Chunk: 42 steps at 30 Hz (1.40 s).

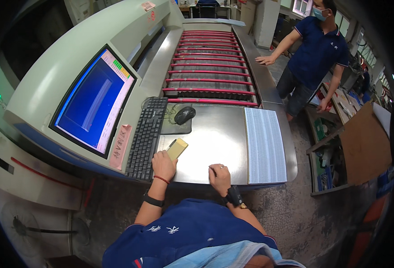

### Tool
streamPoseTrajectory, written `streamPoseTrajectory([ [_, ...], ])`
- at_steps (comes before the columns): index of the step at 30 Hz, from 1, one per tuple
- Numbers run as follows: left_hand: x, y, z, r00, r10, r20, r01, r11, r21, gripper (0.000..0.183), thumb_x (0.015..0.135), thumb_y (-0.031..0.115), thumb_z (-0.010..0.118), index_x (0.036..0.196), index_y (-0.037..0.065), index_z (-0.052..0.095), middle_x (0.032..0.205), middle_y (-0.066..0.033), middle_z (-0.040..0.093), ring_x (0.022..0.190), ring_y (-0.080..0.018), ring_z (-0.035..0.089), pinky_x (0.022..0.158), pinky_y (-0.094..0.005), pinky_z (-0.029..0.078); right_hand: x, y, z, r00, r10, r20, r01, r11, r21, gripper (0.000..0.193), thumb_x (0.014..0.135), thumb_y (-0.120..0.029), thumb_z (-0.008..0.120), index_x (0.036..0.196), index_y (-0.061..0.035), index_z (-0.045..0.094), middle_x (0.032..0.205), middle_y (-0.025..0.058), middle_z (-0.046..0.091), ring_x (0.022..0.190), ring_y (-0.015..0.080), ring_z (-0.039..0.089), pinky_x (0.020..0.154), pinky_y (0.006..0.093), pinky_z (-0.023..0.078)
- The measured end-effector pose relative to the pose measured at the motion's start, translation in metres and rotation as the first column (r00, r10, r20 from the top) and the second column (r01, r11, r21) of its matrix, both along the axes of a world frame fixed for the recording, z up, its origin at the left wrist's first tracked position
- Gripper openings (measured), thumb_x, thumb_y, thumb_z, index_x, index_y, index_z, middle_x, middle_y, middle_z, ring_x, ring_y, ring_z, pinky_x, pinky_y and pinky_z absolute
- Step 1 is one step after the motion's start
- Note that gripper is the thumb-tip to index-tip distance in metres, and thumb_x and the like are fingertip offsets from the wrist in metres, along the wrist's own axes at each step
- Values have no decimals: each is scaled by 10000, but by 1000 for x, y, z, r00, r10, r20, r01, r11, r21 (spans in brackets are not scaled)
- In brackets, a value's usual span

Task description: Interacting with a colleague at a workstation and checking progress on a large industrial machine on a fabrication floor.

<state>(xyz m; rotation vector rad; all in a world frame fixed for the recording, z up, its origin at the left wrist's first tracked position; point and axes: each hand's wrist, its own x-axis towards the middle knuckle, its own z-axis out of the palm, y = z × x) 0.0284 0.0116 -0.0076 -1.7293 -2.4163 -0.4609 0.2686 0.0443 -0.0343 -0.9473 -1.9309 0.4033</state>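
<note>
My left hand (163,166) is closed at the near end of a small yellow pad (177,151), its thumb along the pad's edge. A dark pen (173,143) lies against the pad's left side. On the bare metal tabletop (212,143), to the right, my right hand (220,177) rests at the front edge with its fingers curled in. A small dark patch shows between those fingers, and I cannot make out what it is. Left of the pad is a black keyboard (147,138). Beyond it a black mouse (185,115) sits on a dark mouse pad (177,128).
A printed white sheet (265,145) lies along the right side of the tabletop. Behind are red cross bars (210,71) over a dark bed. At left, a machine housing holds a lit screen (94,102). A co-worker (315,49) stands at right, one hand on the metal rim.
</note>
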Motion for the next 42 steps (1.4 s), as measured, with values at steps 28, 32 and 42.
streamPoseTrajectory([
  [28,92,-8,-4,713,-679,173,612,724,319,538,768,154,717,1244,-18,532,1243,-233,524,1115,-392,536,948,-440,460,3,-1,-9,999,22,29,-21,1000,-21,132,788,-5,645,909,-51,625,834,112,656,788,301,629,720,394,466],
  [32,97,-2,-13,715,-659,234,559,739,376,549,767,115,690,1268,-20,510,1254,-234,518,1119,-396,531,956,-445,454,3,-3,-4,997,44,56,-44,999,-2,225,739,39,618,943,-54,630,862,101,657,816,300,628,734,389,474],
  [42,103,11,-25,750,-573,330,425,800,423,660,707,143,692,1297,-22,445,1248,-242,516,1089,-416,521,960,-454,441,8,-1,-4,988,151,36,-150,988,-23,244,688,-12,639,927,-53,615,892,109,631,852,310,617,759,402,478],
])
